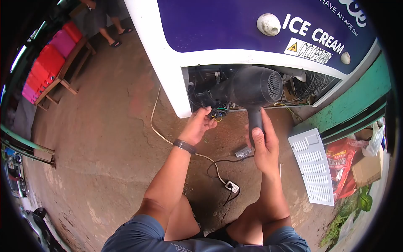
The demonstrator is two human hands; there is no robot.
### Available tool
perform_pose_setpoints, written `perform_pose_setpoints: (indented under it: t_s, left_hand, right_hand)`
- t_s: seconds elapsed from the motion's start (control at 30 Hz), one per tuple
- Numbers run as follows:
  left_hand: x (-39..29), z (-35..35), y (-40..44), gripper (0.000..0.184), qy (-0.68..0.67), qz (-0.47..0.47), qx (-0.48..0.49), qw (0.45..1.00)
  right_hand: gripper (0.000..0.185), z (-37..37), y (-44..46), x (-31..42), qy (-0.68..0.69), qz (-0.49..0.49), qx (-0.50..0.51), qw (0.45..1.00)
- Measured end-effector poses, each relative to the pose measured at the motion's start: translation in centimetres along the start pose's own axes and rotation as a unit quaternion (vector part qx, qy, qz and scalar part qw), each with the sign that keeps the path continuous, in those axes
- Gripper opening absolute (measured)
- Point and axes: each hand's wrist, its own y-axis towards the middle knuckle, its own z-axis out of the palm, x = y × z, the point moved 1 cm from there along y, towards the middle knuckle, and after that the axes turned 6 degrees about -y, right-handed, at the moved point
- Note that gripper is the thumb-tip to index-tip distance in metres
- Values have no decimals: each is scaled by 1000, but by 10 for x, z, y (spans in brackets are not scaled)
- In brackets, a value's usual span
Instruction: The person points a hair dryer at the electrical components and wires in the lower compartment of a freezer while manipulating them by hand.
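My right hand (265,145) is wrapped round the handle of a black hair dryer (252,86), its round rear grille facing right. The dryer's nozzle points left into the open lower compartment of a white and purple ice cream freezer (161,63). At the compartment's lower left edge, my left hand (200,125) has its fingers closed at a bundle of dark, yellow and green wires (219,113). A dark band is on my left wrist. Inside the compartment, dark parts and wires show, partly hidden by the dryer.
A white extension socket (231,187) with cables lies on the concrete floor (121,138). A vented grey panel (311,168) stands at right, beside a red bag (342,164) and a cardboard box (367,168). At upper left are a wooden bench (63,73) and a person's legs (110,25).
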Motion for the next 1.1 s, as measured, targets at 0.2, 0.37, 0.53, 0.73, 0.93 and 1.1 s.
perform_pose_setpoints:
  t_s: [0.2,0.37,0.53,0.73,0.93,1.1]
  left_hand:
    - [0,1,0,24,4,5,-7,1000]
    - [2,-1,1,23,5,5,3,1000]
    - [-1,3,-2,21,2,4,-4,1000]
    - [-1,0,-1,21,7,5,15,1000]
    - [-4,5,-4,23,26,8,12,1000]
    - [-2,1,-2,25,36,12,24,999]
  right_hand:
    - [61,-2,-1,-4,-88,-24,-8,996]
    - [61,0,0,-9,-97,-17,-12,995]
    - [61,3,0,-11,-94,-22,-10,995]
    - [63,4,0,-6,-51,0,-16,999]
    - [63,2,-1,22,-206,-70,-5,976]
    - [61,2,-1,26,-226,-93,-6,970]
